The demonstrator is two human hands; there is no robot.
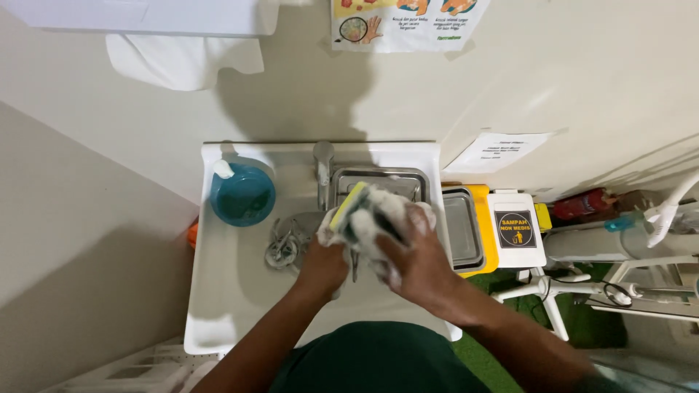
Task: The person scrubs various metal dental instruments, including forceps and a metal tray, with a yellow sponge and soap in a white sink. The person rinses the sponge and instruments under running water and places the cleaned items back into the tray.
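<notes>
Both hands over the white rectangular sink (pixel 218 291), just in front of the steel tap (pixel 322 164). Left hand (pixel 324 263) grip closed on a foamy yellow-green sponge (pixel 349 207). Right hand (pixel 415 262) grip closed on a suds-covered item; can't tell what. Teal plastic bowl (pixel 244 195) left of tap; steel rectangular tray (pixel 378 182) right behind it.
</notes>
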